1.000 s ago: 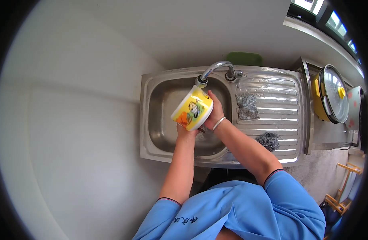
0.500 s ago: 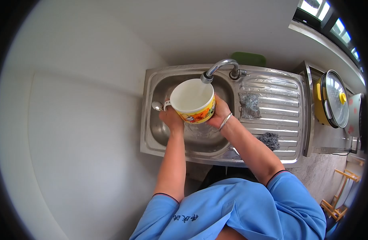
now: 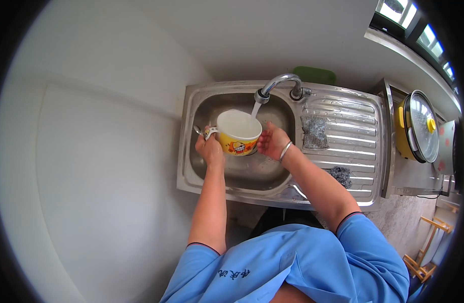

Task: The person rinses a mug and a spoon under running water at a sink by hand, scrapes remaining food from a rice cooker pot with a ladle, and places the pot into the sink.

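Observation:
A white-rimmed cup (image 3: pixel 238 146) with a yellow and orange cartoon print is held upright over the metal sink (image 3: pixel 247 182). My left hand (image 3: pixel 210 148) is closed on its handle at the left side; a spoon (image 3: pixel 197 130) sticks out beside that hand. Water runs from the faucet (image 3: pixel 262 96) into the cup near its right rim. On the right side of the cup is my right hand (image 3: pixel 273 141), fingers apart and a bracelet on the wrist, its fingertips at or just beside the cup wall.
On the drainboard (image 3: pixel 363 151) lie a grey scrub cloth (image 3: pixel 314 133) and a dark steel-wool pad (image 3: pixel 340 177). A green board (image 3: pixel 314 75) leans behind the faucet. A yellow pot (image 3: pixel 402 131) with a glass lid stands at the right.
The cup has turned from tipped over to upright, with its opening facing up, and moved slightly down and left. The right hand has loosened from its side. A water stream now shows clearly.

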`<state>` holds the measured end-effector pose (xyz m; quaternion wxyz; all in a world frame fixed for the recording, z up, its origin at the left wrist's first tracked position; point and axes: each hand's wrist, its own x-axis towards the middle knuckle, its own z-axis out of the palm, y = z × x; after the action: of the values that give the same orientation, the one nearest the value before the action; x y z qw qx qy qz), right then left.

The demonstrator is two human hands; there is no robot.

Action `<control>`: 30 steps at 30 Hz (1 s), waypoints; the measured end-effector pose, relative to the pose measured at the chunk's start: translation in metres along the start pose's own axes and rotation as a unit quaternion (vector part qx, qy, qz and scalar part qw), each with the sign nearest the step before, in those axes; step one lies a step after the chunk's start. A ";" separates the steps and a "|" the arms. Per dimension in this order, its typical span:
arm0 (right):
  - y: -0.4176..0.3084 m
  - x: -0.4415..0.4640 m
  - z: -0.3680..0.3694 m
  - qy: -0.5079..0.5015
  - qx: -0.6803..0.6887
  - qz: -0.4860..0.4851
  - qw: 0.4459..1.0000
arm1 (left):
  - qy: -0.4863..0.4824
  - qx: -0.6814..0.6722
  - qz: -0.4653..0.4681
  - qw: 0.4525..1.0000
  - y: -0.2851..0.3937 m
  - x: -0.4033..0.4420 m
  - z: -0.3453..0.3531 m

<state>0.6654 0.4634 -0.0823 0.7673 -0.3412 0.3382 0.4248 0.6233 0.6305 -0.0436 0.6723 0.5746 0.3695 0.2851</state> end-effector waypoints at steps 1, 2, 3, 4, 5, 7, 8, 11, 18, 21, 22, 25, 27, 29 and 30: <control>-0.004 0.005 -0.007 -0.015 -0.025 0.012 1.000 | 0.002 -0.026 -0.024 0.999 0.003 -0.003 -0.002; -0.004 0.009 -0.007 -0.017 -0.024 0.009 1.000 | 0.000 -0.027 -0.022 0.999 0.003 -0.003 -0.003; -0.002 0.007 -0.006 -0.068 -0.001 0.025 0.997 | -0.012 -0.064 -0.032 0.997 0.002 -0.006 -0.005; 0.000 -0.001 -0.001 -0.118 0.021 0.042 0.992 | -0.024 -0.101 -0.043 0.994 -0.001 -0.007 -0.009; 0.008 -0.009 0.006 -0.228 0.106 -0.002 0.968 | -0.053 -0.042 -0.043 0.997 -0.006 -0.005 -0.014; 0.011 -0.014 0.006 -0.267 0.126 -0.008 0.955 | -0.090 -0.061 -0.061 0.992 0.015 -0.016 -0.007; 0.013 -0.015 0.007 -0.305 0.147 -0.014 0.941 | -0.127 -0.079 -0.079 0.986 0.022 -0.020 -0.004; 0.014 -0.024 0.009 -0.302 0.156 0.006 0.940 | -0.210 -0.096 -0.121 0.965 -0.011 0.007 -0.018; 0.004 -0.041 0.025 -0.182 0.011 -0.040 0.982 | -0.235 -0.197 -0.260 0.916 0.018 -0.009 0.000; -0.004 -0.022 0.012 -0.007 -0.307 -0.053 0.950 | -0.233 -0.169 -0.217 0.933 -0.011 0.017 -0.011; -0.003 -0.012 0.006 -0.006 -0.305 -0.053 0.951 | -0.238 -0.142 -0.170 0.946 -0.012 0.021 -0.012; -0.004 -0.002 -0.001 0.041 -0.419 -0.109 0.900 | -0.145 -0.069 -0.095 0.982 0.005 0.019 -0.002; 0.001 -0.017 0.007 -0.123 -0.097 -0.120 0.980 | -0.123 -0.046 -0.065 0.989 0.028 0.008 0.010; 0.000 -0.024 0.018 -0.151 -0.058 -0.116 0.980 | -0.109 0.012 0.012 0.994 0.030 0.011 0.020; -0.001 -0.025 0.023 -0.179 -0.018 -0.103 0.978 | -0.107 0.011 0.017 0.994 0.032 0.011 0.023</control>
<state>0.6613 0.4711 -0.0491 0.8488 -0.3068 0.1509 0.4033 0.6500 0.6325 -0.0127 0.6971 0.6152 0.2883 0.2293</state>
